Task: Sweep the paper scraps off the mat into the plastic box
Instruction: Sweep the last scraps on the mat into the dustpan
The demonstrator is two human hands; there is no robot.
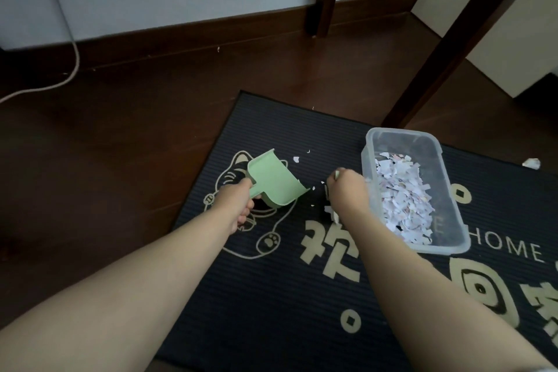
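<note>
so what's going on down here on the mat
A person is clearing torn paper off a black ribbed doormat. Their left hand grips a pale green plastic dustpan by its handle. The right hand is curled round a small tool, mostly hidden and probably a brush, beside the clear plastic box. Most white paper scraps are in the box; a few loose bits lie near the dustpan.
</note>
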